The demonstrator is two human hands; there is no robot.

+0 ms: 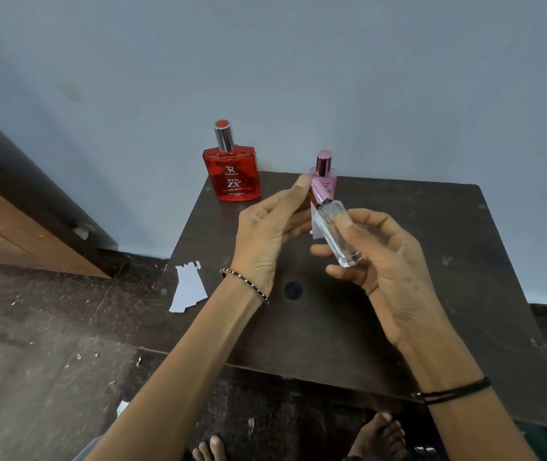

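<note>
Pale blue-grey wall [298, 61] behind; speckled dark floor [49, 344] below, with a wooden panel [16, 227] leaning in at far left.

Dark brown desk [448, 261], square top, scuffed, with a round dark spot [291, 290] near its middle.

We note both hands raised above the desk's centre, not resting on it. Right hand [385, 271]: palm towards the camera, thumb pressed on the front of the small clear glass bottle [340, 234], fingers curled behind it, so it is grasping the bottle body. Left hand [265, 231]: thumb and fingers pinch the pink cap [320, 194] at the bottle's upper end. The bottle is tilted, cap end up and to the left, base down and to the right. A white paper slip [315, 231] shows just behind the bottle; we cannot tell which hand holds it.

Red perfume bottle [232, 171], marked "RED ZX", stands upright at the desk's far left corner. White paper scrap [189, 287] lies on the floor just beside the desk's left edge. Pink perfume bottle [323, 171] stands upright at the far edge, partly hidden behind the cap and the left thumb.

Beaded bracelet [245, 284] on the left wrist; black thread [455, 390] on the right.
</note>
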